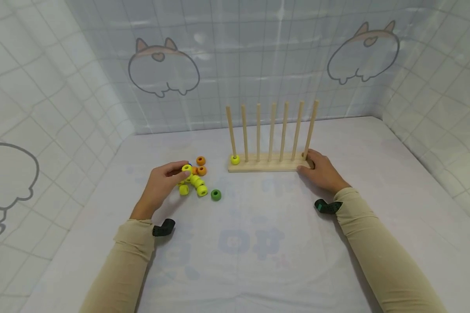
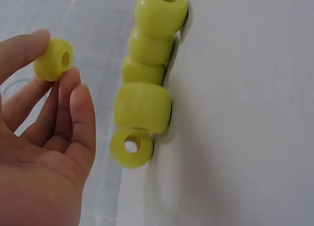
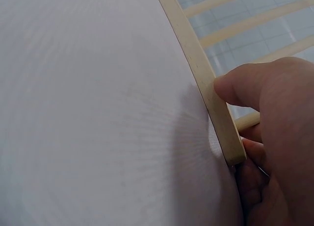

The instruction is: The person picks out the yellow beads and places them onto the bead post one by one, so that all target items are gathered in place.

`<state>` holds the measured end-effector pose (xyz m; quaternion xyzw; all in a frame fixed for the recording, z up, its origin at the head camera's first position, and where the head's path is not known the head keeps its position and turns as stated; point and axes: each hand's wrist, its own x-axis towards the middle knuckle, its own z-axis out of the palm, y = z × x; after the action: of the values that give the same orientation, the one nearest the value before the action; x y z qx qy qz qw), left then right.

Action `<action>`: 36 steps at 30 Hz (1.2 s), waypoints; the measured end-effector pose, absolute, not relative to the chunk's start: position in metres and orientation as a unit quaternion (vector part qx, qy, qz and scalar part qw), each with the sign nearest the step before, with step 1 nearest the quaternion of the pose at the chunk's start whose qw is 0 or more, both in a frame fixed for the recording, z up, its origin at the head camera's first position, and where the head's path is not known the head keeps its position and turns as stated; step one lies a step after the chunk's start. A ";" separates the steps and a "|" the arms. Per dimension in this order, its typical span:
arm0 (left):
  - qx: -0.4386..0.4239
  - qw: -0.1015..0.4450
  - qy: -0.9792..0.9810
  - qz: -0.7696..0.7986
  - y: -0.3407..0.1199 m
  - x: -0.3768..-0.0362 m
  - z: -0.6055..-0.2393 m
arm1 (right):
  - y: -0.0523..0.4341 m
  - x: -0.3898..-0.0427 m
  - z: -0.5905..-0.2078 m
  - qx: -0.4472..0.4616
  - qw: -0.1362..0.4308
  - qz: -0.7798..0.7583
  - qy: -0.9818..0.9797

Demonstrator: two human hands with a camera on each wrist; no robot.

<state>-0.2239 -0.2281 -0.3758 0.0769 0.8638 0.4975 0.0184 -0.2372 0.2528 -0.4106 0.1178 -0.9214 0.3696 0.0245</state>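
Between thumb and fingers, my left hand (image 1: 161, 184) pinches a yellow bead (image 2: 53, 60) with a hole through it, raised above a cluster of beads. Several more yellow beads (image 2: 143, 107) lie below it on the table, touching one another. My right hand (image 1: 322, 173) grips the right end of a wooden peg rack (image 1: 268, 165), thumb on the front edge and fingers behind. Several upright pegs stand in the rack's base. One yellow bead (image 1: 235, 160) sits at the foot of the leftmost peg.
Orange beads (image 1: 201, 161) lie behind the yellow ones, with a bit of blue showing near the left fingertips. A green bead (image 1: 216, 195) rests a little apart, toward the front. The table (image 1: 258, 261) has a pale printed cloth, and a tiled-pattern curtain (image 1: 239, 61) hangs behind.
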 end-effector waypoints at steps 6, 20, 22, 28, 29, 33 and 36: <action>0.082 0.032 0.857 0.507 -0.220 -0.227 -0.376 | 0.252 -0.237 -0.411 0.113 0.022 0.369 -0.922; 0.087 0.056 0.841 0.531 -0.196 -0.235 -0.377 | 0.253 -0.240 -0.413 0.113 0.021 0.367 -0.923; 0.095 0.061 0.834 0.539 -0.194 -0.235 -0.375 | 0.253 -0.239 -0.412 0.118 0.021 0.367 -0.923; 0.098 0.073 0.829 0.545 -0.185 -0.240 -0.365 | 0.251 -0.239 -0.411 0.116 0.027 0.368 -0.922; 0.097 0.074 0.828 0.547 -0.183 -0.242 -0.363 | 0.251 -0.239 -0.411 0.115 0.028 0.367 -0.923; 0.111 0.074 0.825 0.549 -0.172 -0.246 -0.355 | 0.253 -0.240 -0.413 0.116 0.031 0.368 -0.922; 0.120 0.073 0.821 0.553 -0.165 -0.248 -0.351 | 0.253 -0.240 -0.415 0.116 0.030 0.370 -0.921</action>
<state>-0.2483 -0.1649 -0.3513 0.1195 0.8215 0.5527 0.0733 -0.2398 0.2532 -0.4146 0.1162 -0.9214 0.3696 0.0299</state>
